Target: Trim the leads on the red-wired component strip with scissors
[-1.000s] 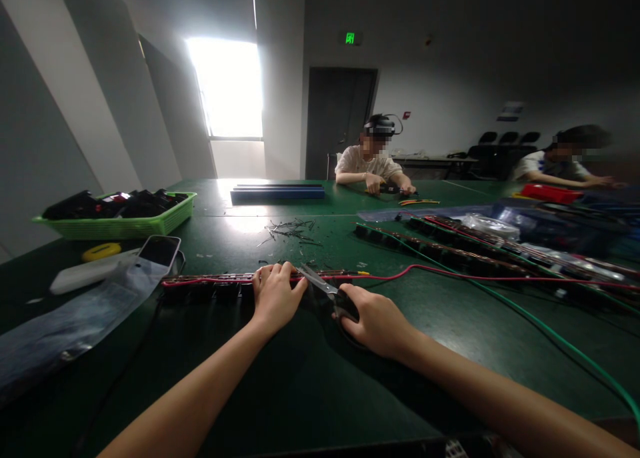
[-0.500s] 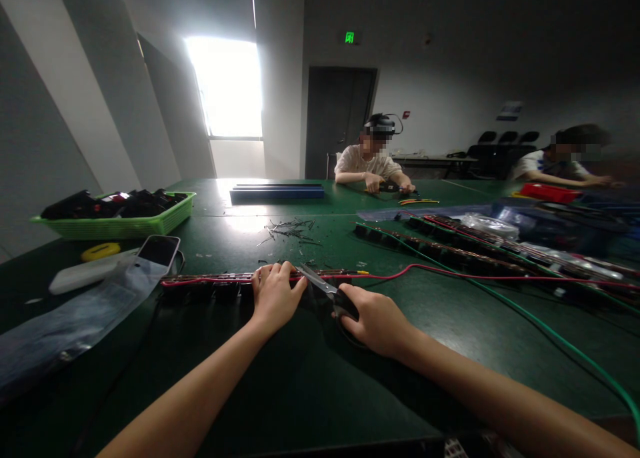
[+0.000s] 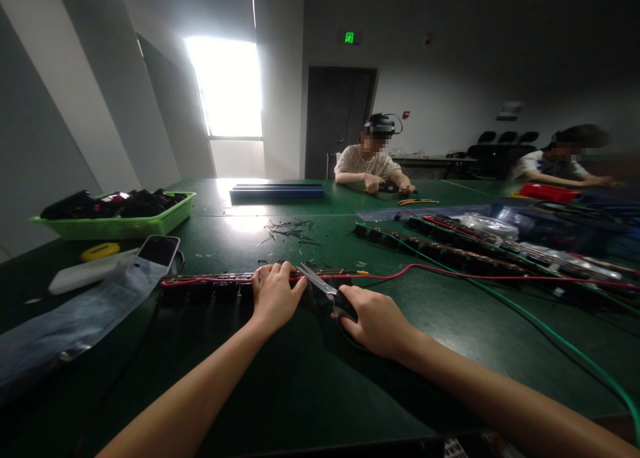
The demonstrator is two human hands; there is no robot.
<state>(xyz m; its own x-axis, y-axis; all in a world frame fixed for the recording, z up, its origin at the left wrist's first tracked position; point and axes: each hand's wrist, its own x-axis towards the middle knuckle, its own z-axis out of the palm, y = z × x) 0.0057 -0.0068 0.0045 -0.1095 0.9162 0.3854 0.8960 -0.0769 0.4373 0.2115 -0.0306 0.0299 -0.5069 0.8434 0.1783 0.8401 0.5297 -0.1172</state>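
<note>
Green table (image 3: 295, 391) under everything, strip (image 3: 213, 281) across it, long axis running left-right. My left hand (image 3: 276, 297) is nearer, fingers curled over the strip, thumb on its near side. Right hand (image 3: 377, 318) is off the strip's near side, closed round the scissors (image 3: 323, 283), blades slightly apart, angled up-left toward the strip.

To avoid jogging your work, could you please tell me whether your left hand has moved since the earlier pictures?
No, the left hand shows no clear shift along the black strip, judged against the green basket.
</note>
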